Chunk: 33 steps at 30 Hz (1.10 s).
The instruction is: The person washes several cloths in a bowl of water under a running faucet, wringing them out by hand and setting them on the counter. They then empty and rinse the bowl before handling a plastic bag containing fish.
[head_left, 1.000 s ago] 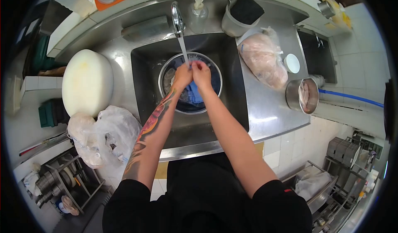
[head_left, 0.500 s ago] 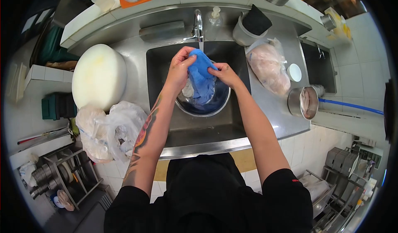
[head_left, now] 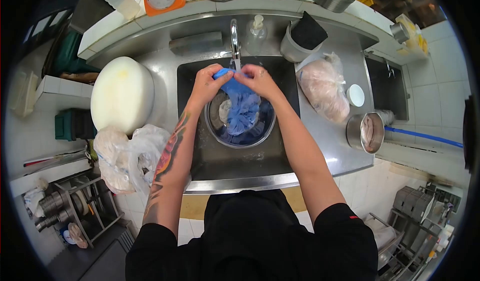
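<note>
A wet blue cloth (head_left: 242,106) hangs from both hands beneath the running faucet (head_left: 234,38). My left hand (head_left: 209,82) pinches its upper left edge, and my right hand (head_left: 257,79) grips the upper right edge. The cloth's lower part lies bunched in a metal bowl (head_left: 241,145) standing in the sink (head_left: 220,166). Beside the blue cloth, a whitish cloth-like piece (head_left: 224,112) rests in the bowl.
A thick round white block (head_left: 121,96) and plastic bags (head_left: 114,156) sit left of the sink. To the right are a bag of pale pinkish contents (head_left: 325,88), a white cup (head_left: 355,95) and a metal pot (head_left: 365,133). A soap pump bottle (head_left: 257,33) stands behind.
Both hands have shifted slightly left, and the right has risen. The cloth's top, spread out before, is now gathered between them. The view has tilted a little, showing more of the back shelf.
</note>
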Tool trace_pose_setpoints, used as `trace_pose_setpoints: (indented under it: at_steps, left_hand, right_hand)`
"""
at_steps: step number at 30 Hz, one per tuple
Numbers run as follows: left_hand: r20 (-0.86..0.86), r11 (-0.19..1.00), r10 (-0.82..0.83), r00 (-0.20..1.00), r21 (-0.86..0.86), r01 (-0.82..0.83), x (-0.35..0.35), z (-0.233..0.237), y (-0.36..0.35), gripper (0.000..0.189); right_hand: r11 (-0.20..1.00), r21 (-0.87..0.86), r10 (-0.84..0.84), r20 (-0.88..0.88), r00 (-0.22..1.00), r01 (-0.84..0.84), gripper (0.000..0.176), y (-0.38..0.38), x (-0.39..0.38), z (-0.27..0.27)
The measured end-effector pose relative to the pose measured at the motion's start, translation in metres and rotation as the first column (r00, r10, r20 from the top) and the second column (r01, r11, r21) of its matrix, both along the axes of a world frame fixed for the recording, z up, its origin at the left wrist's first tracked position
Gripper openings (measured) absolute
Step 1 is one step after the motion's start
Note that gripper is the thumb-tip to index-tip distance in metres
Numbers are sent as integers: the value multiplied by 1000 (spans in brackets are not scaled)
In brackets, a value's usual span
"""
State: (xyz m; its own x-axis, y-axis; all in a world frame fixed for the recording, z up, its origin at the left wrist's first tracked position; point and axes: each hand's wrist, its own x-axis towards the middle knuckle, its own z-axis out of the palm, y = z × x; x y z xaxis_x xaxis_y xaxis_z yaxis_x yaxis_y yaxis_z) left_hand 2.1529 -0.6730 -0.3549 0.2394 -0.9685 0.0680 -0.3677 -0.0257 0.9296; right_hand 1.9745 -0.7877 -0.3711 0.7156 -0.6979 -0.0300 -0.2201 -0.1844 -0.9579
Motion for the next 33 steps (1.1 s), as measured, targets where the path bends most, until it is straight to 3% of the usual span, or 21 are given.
trace_pose_setpoints:
  at_steps: [1,2,5,6,7,9,11,14,17,18,19,20,21,22,24,25,26,27,29,31,33]
  left_hand:
    - [-96,998,49,994,-20,-52,1,4,0,23]
    - [-404,990,62,913,-90,-107,-4,-7,-2,30]
    - [-458,973,112,882,-128,-190,-38,8,1,36]
    - [-272,915,201,941,-291,-280,-40,-25,-13,27]
    - [-271,916,201,941,-288,-279,-34,-30,-15,27]
    - [-307,998,-38,951,29,49,-13,-34,-11,25]
    - [-307,999,43,951,-15,-50,-8,-2,-9,19]
    - [-747,951,-24,664,-222,-215,8,-14,-4,22]
    - [-824,976,5,567,-119,-182,-4,15,8,25]
    - [-732,994,-39,681,-96,-47,-2,3,5,36]
    - [-734,995,-36,678,-89,-44,-5,-8,2,36]
    - [-412,989,-81,908,-144,23,-10,-19,-3,36]
    - [-22,980,-109,994,-172,104,-11,-22,-9,36]
    - [-103,955,-202,974,200,220,5,-20,-10,25]
    - [-94,980,-126,988,140,139,17,-7,-9,21]
    - [-89,995,-52,995,81,59,21,1,-8,19]
    - [-271,999,-21,962,35,32,24,2,-5,25]
    - [-269,999,-14,963,36,25,25,-1,-2,25]
    - [-801,990,2,599,-81,-112,17,-18,0,23]
    - [-924,975,156,350,87,-203,2,-51,-14,16]
    - [-938,942,275,212,218,-255,-17,-89,-32,17]
  right_hand:
    - [1000,-3,2,8,1000,-2,28,-3,-2,-4]
    - [993,96,56,76,996,-63,28,-2,-5,-10]
    - [984,128,111,113,987,-125,27,-14,-4,3]
    - [990,69,118,72,990,-123,26,-18,-4,7]
    - [990,73,117,73,990,-122,26,-16,-2,5]
    - [995,65,55,235,971,-72,26,-12,6,1]
    - [990,47,125,189,974,-136,22,-6,-3,-11]
    - [964,103,233,111,966,-245,20,-4,-20,-33]
    - [922,269,251,135,959,-279,25,-14,-23,-21]
    - [961,109,240,139,961,-255,26,-20,-15,-15]
    - [974,-53,228,143,963,-222,28,-19,-7,-7]
    - [994,-58,110,320,941,-96,26,-11,4,0]
    - [993,-60,111,321,941,-97,26,-9,6,7]
    - [996,-62,80,260,962,-66,27,-8,8,14]
    - [997,-63,51,197,979,-39,29,-12,7,13]
    - [988,-28,156,42,987,-155,30,-21,-2,6]
    - [964,21,265,-107,958,-264,31,-29,-7,-1]
    - [962,21,272,-104,957,-271,31,-28,-7,-5]
    - [919,346,66,332,941,-186,30,-19,-10,-10]
    - [935,340,-67,461,885,-106,24,7,16,13]
    - [862,507,-321,569,757,-15,25,37,50,27]
